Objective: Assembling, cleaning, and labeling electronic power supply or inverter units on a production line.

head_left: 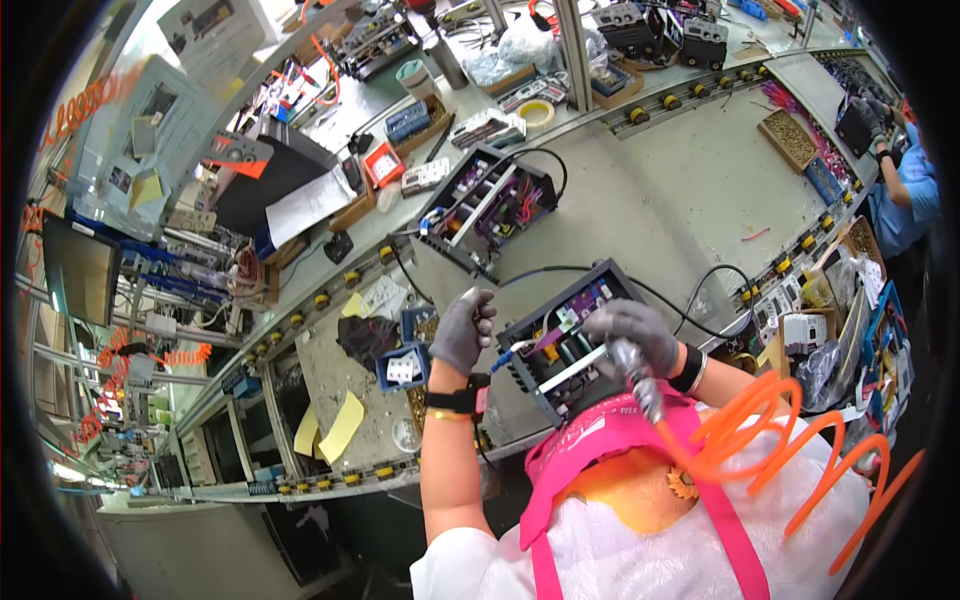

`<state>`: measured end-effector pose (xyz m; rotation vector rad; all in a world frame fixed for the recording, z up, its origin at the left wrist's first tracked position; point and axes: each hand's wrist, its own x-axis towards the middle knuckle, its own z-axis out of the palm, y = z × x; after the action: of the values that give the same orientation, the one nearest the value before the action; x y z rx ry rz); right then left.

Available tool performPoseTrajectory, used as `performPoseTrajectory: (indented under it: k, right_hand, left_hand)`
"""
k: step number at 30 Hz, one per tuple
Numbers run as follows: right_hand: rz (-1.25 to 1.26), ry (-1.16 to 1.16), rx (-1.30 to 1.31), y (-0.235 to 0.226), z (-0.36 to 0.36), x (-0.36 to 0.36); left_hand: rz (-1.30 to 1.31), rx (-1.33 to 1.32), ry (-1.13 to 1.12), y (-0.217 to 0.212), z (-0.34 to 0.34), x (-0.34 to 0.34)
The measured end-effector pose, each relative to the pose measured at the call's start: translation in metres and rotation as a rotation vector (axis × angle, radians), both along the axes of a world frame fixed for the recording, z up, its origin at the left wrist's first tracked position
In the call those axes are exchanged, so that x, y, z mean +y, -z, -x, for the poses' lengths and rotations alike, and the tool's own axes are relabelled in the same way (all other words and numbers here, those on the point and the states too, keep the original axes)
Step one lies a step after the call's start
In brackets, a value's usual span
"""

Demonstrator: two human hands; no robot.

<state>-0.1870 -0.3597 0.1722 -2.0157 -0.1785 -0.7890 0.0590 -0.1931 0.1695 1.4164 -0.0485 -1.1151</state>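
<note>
Right hand (633,332), grey glove, closed around a pneumatic tool (630,370) with orange coiled hose (790,440), tip looks to be at the near open black box (565,335) on the desk (680,190). Left hand (462,330) loosely curled just left of the box, holding nothing, probably. Second open box (490,205) further away

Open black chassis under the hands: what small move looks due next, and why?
Probably lowering the air-driven screwdriver tip onto the open black chassis. The right hand grips the tool, fed by the orange coiled hose, above the chassis's near edge, while the left hand rests at its left side as if steadying it.
</note>
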Motion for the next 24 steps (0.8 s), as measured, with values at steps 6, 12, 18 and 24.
performPoseTrajectory:
  k: [6,12,18,24]
  right_hand:
    - [-0.877,0.098,-0.128,-0.007,-0.012,-0.013]
    - [-0.964,-0.052,-0.335,-0.04,0.005,0.012]
    - [-0.844,-0.183,-0.314,-0.038,0.016,0.024]
    - [-1.02,-0.206,-0.304,-0.04,0.03,0.028]
  left_hand:
    - [0.086,-0.192,-0.029,-0.031,0.074,0.058]
    - [0.099,-0.024,-0.046,-0.003,0.139,0.046]
    - [0.201,0.192,0.029,-0.008,0.151,0.016]
    - [0.309,0.456,0.042,0.0,0.154,0.011]
